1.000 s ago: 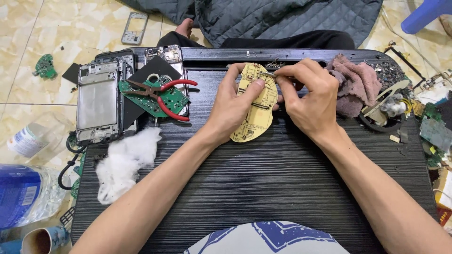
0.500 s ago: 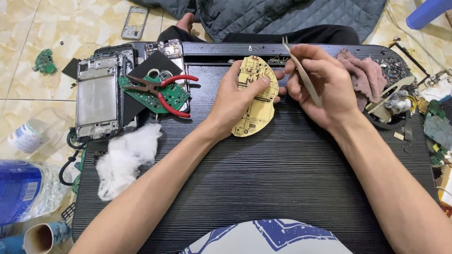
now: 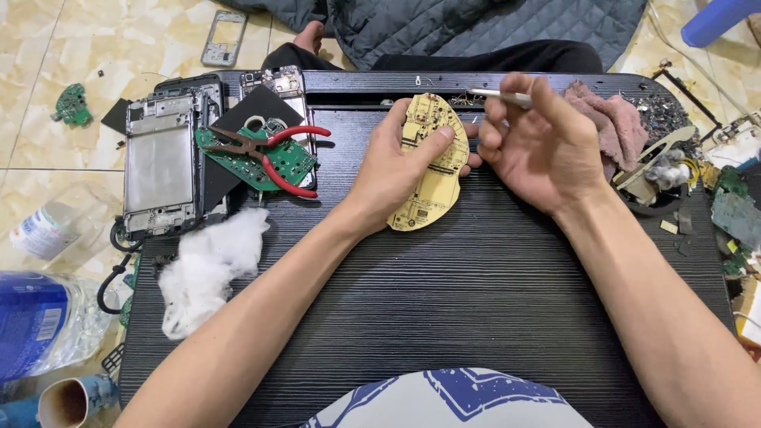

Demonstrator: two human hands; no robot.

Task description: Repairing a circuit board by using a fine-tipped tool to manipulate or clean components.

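Right hand [image 3: 547, 147] lifted off yellow circuit board [image 3: 432, 162]; tweezers [image 3: 501, 97] swung level (earlier upright).

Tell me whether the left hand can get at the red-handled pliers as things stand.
Probably not right away: the left hand is gripping the yellow circuit board. The red-handled pliers lie uncovered on the green circuit board just to its left, so the path looks free once the hand lets go.
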